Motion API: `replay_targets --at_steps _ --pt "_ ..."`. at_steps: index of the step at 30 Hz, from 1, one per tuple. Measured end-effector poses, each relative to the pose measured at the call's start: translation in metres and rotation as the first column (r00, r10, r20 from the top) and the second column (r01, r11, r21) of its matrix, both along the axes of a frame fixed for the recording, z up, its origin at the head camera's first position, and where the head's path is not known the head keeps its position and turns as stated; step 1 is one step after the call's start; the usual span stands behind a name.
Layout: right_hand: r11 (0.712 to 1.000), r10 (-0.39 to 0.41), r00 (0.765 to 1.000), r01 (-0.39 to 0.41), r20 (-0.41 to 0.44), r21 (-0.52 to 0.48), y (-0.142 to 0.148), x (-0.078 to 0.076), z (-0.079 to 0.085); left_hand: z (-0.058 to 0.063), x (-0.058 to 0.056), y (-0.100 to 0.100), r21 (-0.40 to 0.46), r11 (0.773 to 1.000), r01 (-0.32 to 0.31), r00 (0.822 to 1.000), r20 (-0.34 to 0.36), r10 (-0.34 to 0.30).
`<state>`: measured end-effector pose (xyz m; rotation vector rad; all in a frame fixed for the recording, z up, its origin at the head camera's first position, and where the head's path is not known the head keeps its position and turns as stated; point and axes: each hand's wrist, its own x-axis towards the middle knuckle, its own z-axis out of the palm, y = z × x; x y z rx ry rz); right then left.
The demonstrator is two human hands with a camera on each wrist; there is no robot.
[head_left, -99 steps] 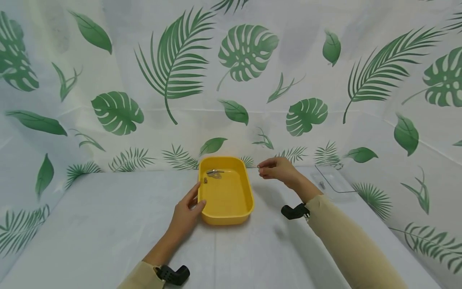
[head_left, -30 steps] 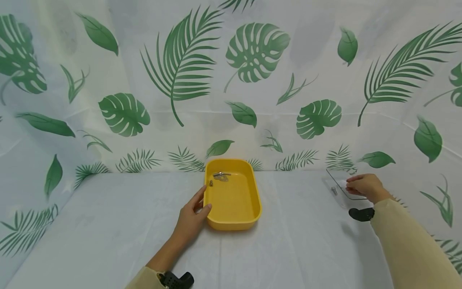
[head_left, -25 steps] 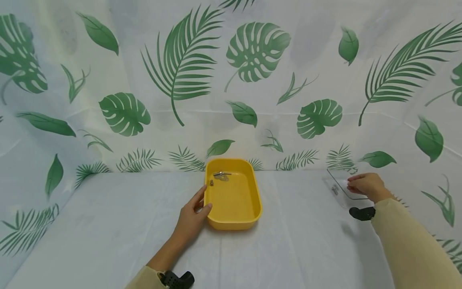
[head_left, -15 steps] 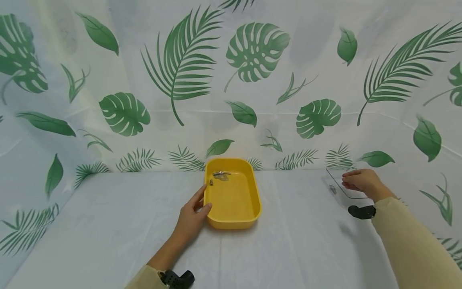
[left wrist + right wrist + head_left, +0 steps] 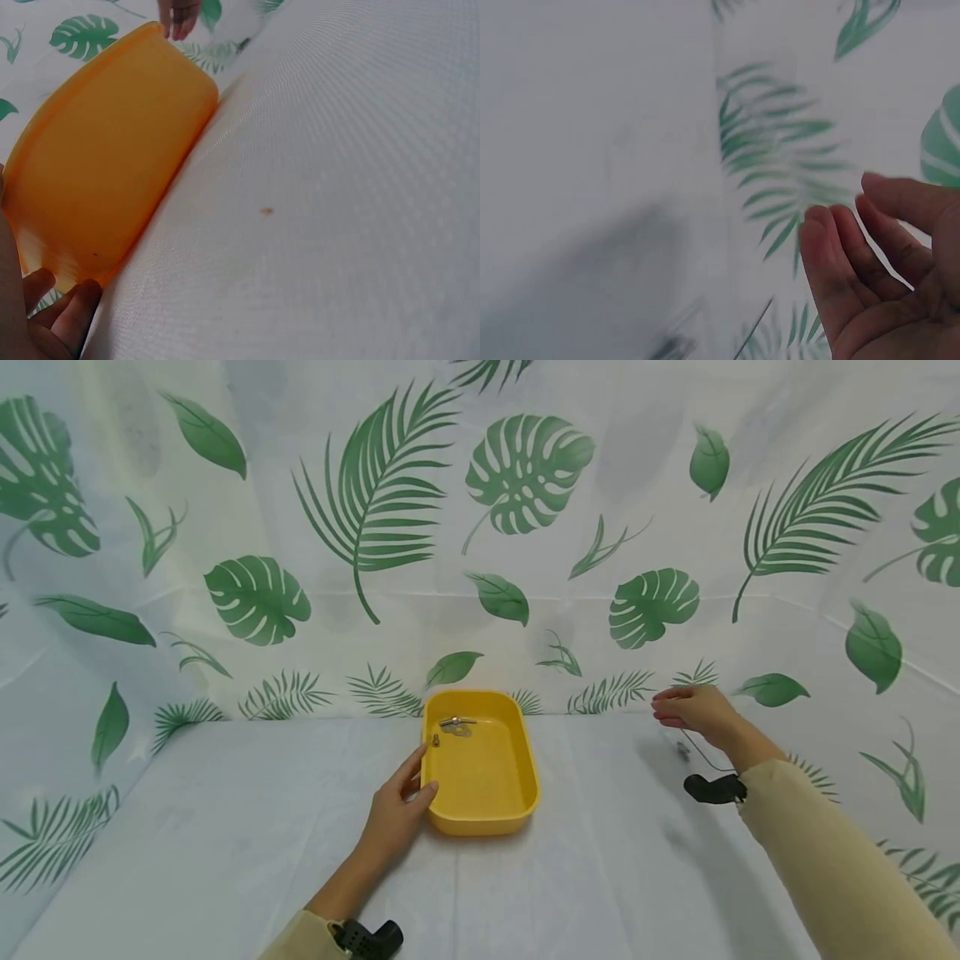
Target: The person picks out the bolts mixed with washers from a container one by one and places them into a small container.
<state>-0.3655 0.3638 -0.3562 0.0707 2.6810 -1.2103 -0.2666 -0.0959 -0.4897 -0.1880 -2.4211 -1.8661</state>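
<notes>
The left grip [image 5: 395, 814] is pinching a yellow, round-cornered tray [image 5: 483, 825], metal parts [image 5: 456, 722] lying inside beyond that grip; the right grip [image 5: 696, 710], loosely parted, is hovering near a silver piece [image 5: 683, 751].

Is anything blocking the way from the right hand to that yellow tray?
Nothing visible stands between the right hand and the yellow tray: just white tabletop below, then the tray's own raised rim.

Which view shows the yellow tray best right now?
The head view: it shows the yellow tray from above, inside and small metal parts included. The left wrist view shows its outer side; the right wrist view, none of it.
</notes>
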Motion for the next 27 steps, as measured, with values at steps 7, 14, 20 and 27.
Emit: replay_targets --at_steps 7,14,20,27 --pt "0.98 0.17 0.984 -0.163 0.057 -0.116 -0.048 -0.002 0.014 0.001 0.001 0.002 -0.009 1.0 0.001 1.0 0.001 -0.001" --pt "0.965 0.218 0.972 -0.202 0.086 -0.168 -0.097 -0.002 0.024 0.0 0.001 0.0 -0.017 1.0 -0.014 1.0 0.014 0.014" --pt "0.948 0.25 0.96 -0.216 0.125 -0.233 -0.134 -0.004 0.022 0.002 0.001 -0.002 -0.018 1.0 -0.011 1.0 0.014 0.011" --pt "0.915 0.298 0.941 -0.232 0.164 -0.328 -0.165 -0.006 0.01 0.001 0.002 0.0 -0.013 1.0 -0.003 1.0 0.022 0.003"
